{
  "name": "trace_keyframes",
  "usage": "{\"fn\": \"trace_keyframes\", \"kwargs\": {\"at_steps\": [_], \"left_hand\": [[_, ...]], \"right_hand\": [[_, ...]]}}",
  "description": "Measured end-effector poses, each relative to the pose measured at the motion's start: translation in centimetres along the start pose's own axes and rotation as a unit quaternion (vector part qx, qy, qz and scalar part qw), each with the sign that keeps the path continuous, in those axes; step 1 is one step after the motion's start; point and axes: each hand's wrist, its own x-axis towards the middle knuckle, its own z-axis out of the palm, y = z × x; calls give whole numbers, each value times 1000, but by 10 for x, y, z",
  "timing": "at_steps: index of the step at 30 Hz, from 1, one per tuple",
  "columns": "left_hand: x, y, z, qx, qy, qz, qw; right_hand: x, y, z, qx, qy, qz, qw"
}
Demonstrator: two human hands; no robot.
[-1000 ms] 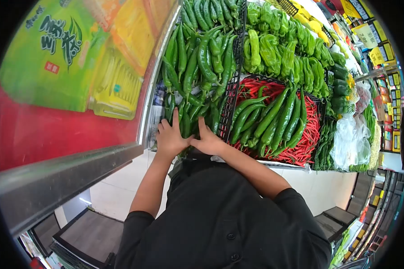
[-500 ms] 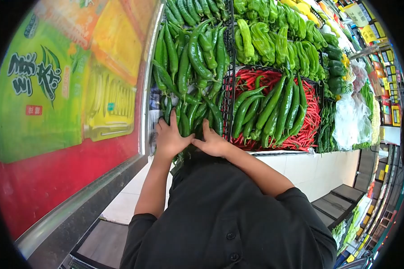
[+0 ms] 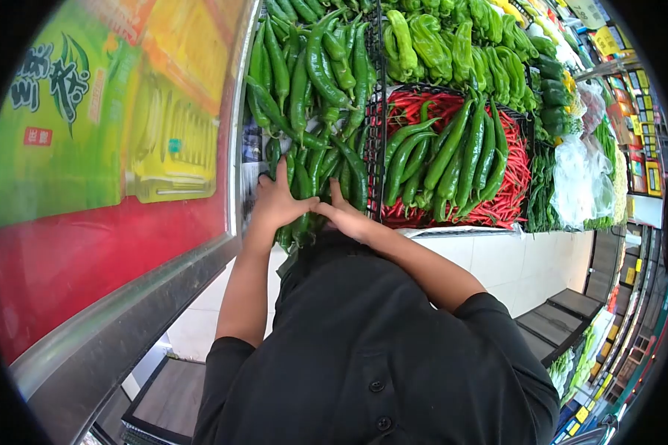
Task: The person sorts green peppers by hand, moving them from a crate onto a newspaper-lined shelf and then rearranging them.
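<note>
Long green chili peppers [image 3: 308, 81] lie piled in the bin in front of me. At the near end of that pile, my left hand [image 3: 276, 204] lies over the left side of a bunch, thumb pointing right and fingers partly hidden among the peppers. My right hand [image 3: 346, 217] grips the same bunch from the right. The two thumbs meet, or nearly meet, on top. Several pepper ends stick out below the hands, close to my black shirt [image 3: 393, 334].
Right of a black mesh divider [image 3: 376, 133], more long green peppers [image 3: 453, 163] lie on small red chilies [image 3: 508, 193]. Paler green peppers [image 3: 430, 44] fill the bin behind. A metal-edged freezer or counter with a printed green panel [image 3: 74, 170] runs along the left.
The view has shifted, so the bins sit higher in the picture. Both hands keep their place on the pepper bunch, and more pepper ends show below them.
</note>
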Motion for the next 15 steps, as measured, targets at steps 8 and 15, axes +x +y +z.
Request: {"fn": "trace_keyframes", "kwargs": {"at_steps": [8,15], "left_hand": [[6,-11,-7,-426,-61,97,897],[-7,-14,1,-553,-76,68,827]], "right_hand": [[-3,14,12,233,-29,-68,970],[-9,-1,17,229,-45,-114,966]]}}
